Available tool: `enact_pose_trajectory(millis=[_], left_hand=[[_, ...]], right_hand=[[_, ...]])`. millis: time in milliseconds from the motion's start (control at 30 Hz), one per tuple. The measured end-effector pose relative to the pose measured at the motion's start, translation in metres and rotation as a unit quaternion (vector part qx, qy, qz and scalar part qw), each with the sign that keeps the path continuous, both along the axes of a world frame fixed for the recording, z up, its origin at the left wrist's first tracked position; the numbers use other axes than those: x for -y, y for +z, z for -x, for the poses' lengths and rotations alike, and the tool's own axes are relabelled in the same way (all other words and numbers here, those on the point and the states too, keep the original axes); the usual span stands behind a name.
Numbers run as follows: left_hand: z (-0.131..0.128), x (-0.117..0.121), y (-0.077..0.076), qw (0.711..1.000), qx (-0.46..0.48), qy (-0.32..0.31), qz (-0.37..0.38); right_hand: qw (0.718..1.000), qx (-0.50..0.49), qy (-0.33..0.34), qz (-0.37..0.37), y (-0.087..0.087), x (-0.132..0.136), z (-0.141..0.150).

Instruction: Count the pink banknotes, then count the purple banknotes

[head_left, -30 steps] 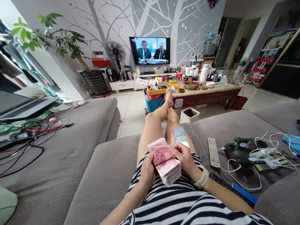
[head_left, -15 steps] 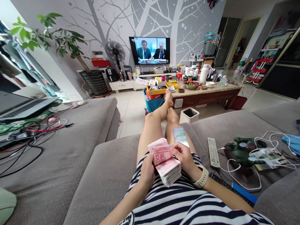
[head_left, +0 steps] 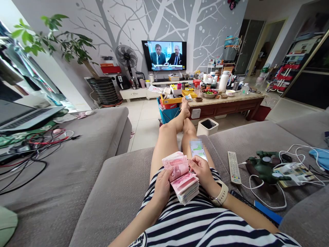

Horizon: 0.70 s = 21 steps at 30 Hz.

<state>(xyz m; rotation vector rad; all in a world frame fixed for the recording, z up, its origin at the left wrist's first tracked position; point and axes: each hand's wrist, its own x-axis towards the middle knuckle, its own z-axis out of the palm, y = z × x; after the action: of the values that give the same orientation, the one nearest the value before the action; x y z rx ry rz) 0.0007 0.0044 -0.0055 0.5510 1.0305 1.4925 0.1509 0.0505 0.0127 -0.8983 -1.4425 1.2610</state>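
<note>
A thick stack of banknotes (head_left: 189, 192) lies bent open on my lap, pink notes on top and paler edges below. My left hand (head_left: 162, 185) is closed around its left side, thumb over the upright pink notes (head_left: 179, 168). At the right edge of those notes, my right hand (head_left: 204, 171) has thumb and fingers pinched together; its fingertips partly hide what they grip. A pale watch (head_left: 221, 195) is on the right wrist. Just beyond the right hand, a phone (head_left: 199, 152) with a lit chat screen rests on the thigh.
On the sofa to the right are a remote control (head_left: 233, 167), a dark green figure (head_left: 267, 166) and white cables. A laptop (head_left: 28, 115) and tangled cables (head_left: 38, 147) lie left. Ahead stand a waste bin (head_left: 207, 128) and a cluttered coffee table (head_left: 231, 103).
The pink note under my right fingers has gone over to the left, against the upright notes. My left thumb has shifted up onto them. The rest of the stack stays put.
</note>
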Motion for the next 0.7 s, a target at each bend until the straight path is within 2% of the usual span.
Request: enact_pose_trajectory(millis=[267,400,533,633,700], left_hand=[[0.004,0.0,-0.002,0.999,-0.036,-0.031,0.01],[0.004,0.0,-0.003,0.998,-0.035,-0.045,-0.032],[0.007,0.0,-0.002,0.993,-0.097,-0.011,-0.058],[0.008,0.0,-0.003,0.987,-0.15,0.039,-0.042],[0.008,0.0,-0.002,0.985,-0.154,0.074,-0.029]], right_hand=[[1.0,0.018,0.018,0.007,-0.004,-0.005,0.003],[1.0,0.023,-0.003,0.013,-0.007,-0.009,0.003],[1.0,0.017,-0.016,0.02,-0.009,-0.013,0.003],[1.0,0.012,-0.013,0.023,-0.007,-0.013,0.004],[1.0,0.01,-0.012,0.023,-0.005,-0.011,0.004]])
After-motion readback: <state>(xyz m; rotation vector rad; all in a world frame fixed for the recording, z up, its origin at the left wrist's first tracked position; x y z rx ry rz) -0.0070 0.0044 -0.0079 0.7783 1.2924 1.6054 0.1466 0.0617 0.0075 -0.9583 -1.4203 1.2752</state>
